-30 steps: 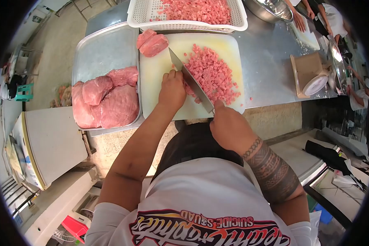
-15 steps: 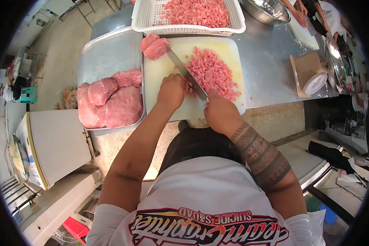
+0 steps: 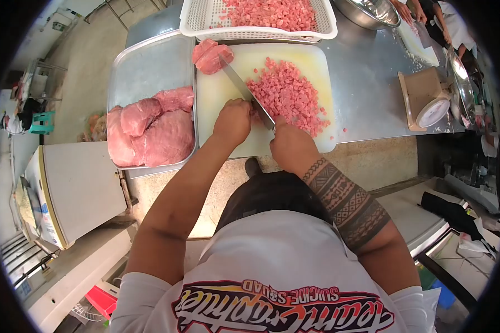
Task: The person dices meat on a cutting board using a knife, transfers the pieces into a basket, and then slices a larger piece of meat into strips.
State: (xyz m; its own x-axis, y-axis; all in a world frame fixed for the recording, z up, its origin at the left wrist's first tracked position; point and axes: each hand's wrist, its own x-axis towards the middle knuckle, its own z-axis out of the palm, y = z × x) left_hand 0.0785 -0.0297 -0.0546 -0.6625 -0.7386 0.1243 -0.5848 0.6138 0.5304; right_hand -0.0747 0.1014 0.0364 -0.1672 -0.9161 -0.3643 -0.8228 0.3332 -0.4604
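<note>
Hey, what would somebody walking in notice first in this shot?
Probably the heap of pink diced meat on the white cutting board, where the right hand works a knife beside the left hand. Next, the big raw meat slabs in the metal tray to the left.

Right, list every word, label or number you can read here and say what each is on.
"SUICIDE SQUAD": on the white shirt, in small dark letters that appear upside down in the head view.
Large red script below it on the shirt: too stylised and cut off to read.
Scale dial: markings too small to read.
Nothing else is legible.
</note>
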